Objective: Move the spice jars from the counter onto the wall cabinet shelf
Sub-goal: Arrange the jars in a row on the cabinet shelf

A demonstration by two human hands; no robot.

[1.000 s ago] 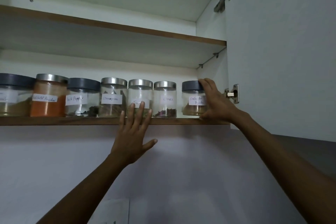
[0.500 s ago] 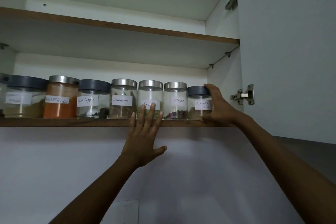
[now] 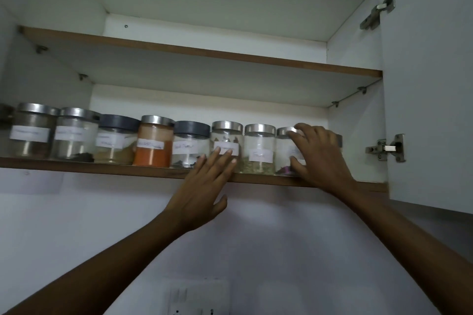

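Open wall cabinet (image 3: 230,2) fills the frame. Its lower shelf (image 3: 76,167) carries a close row of spice jars (image 3: 151,143) across mid-frame. At centre right, the right hand (image 3: 322,161) curls its fingers round a steel-lidded jar (image 3: 282,152). The left hand (image 3: 202,192) lays straight fingers (image 3: 222,161) against a neighbouring jar (image 3: 226,135). Bare board lies further right.

Labelled spice jars (image 3: 153,146) upright — one row on shelf (image 3: 102,169).
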